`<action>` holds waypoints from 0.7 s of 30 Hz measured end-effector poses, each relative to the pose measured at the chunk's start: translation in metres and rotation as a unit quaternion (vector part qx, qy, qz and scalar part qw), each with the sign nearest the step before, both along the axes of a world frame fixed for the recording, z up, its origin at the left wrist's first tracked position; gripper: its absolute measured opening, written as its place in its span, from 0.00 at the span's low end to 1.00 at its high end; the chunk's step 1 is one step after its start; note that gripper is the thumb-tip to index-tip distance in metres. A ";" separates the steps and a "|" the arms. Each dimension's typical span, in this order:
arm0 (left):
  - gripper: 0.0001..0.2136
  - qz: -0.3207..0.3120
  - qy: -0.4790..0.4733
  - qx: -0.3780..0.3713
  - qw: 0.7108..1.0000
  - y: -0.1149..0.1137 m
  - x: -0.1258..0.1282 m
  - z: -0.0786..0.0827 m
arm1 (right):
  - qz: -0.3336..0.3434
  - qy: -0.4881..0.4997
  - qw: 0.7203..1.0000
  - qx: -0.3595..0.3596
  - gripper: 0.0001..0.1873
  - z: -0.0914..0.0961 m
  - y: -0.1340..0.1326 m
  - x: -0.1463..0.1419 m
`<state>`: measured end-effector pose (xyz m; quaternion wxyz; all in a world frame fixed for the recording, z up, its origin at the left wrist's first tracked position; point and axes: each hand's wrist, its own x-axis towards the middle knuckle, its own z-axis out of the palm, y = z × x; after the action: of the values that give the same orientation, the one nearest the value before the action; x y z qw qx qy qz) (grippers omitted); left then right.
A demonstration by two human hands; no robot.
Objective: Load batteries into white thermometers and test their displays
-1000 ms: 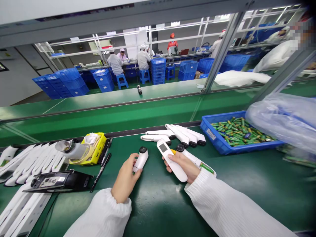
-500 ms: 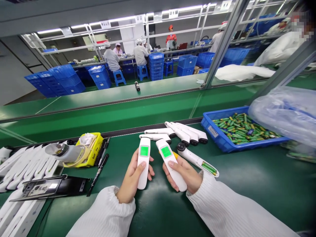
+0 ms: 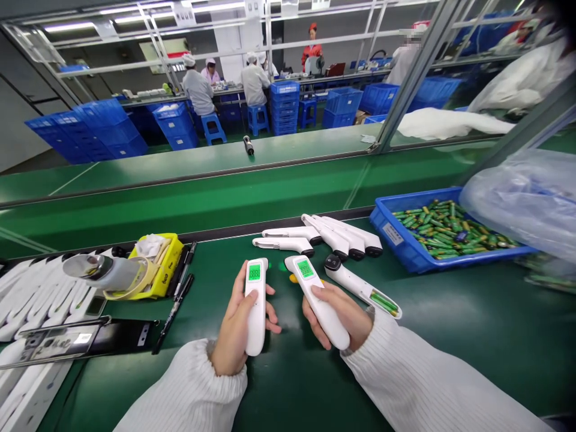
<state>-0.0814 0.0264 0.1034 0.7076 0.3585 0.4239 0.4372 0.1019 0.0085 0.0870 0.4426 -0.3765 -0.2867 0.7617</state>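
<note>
My left hand (image 3: 238, 321) is closed around a white infrared thermometer (image 3: 256, 312), its thumb lying on the front. A second infrared thermometer (image 3: 324, 312) sits in my right hand (image 3: 344, 306), leaning to the left at the top. Both screens glow green with dark digits, and the two heads point toward each other with a gap between. Just beyond my right hand lies another thermometer (image 3: 355, 287) with its handle uncovered and green batteries (image 3: 383, 303) inside. Several more white thermometers (image 3: 335, 237) lie in a cluster behind.
A blue tray (image 3: 396, 243) of green batteries stands at right beside a plastic bag (image 3: 526, 192). To the left are a yellow basket (image 3: 173, 264), pens (image 3: 173, 312), a black clipboard (image 3: 121, 336) and rows of white thermometers (image 3: 27, 294). Several people work beyond the conveyor (image 3: 180, 174).
Digits now show on both green screens, which looked plain before. Both thermometers have turned slightly, so their heads face each other more. The view has shifted a little.
</note>
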 end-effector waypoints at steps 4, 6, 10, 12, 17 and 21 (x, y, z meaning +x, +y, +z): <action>0.30 -0.010 -0.009 -0.002 1.000 -0.001 0.000 0.000 | 0.004 -0.019 1.000 -0.006 0.22 -0.004 -0.002 0.000; 0.33 -0.032 -0.014 0.020 0.999 -0.003 0.001 0.000 | 0.001 -0.049 0.999 0.007 0.24 -0.005 -0.005 -0.002; 0.39 -0.098 -0.036 0.088 0.991 -0.009 0.001 -0.004 | -0.005 -0.111 0.990 0.086 0.27 -0.006 -0.010 -0.007; 0.39 -0.127 -0.048 0.116 0.984 -0.012 0.001 -0.006 | 0.017 -0.096 0.988 0.122 0.26 -0.005 -0.012 -0.008; 0.37 -0.142 -0.041 0.138 0.979 -0.018 0.001 -0.005 | 0.059 -0.055 0.986 0.144 0.23 -0.006 -0.015 -0.009; 0.37 -0.136 -0.039 0.127 0.982 -0.019 0.002 -0.002 | 0.057 -0.057 0.988 0.133 0.24 -0.006 -0.018 -0.009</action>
<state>-0.0797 0.0069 0.1018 0.7253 0.4822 0.2845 0.4006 0.0928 -0.0092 0.0807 0.4273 -0.3402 -0.4316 0.7179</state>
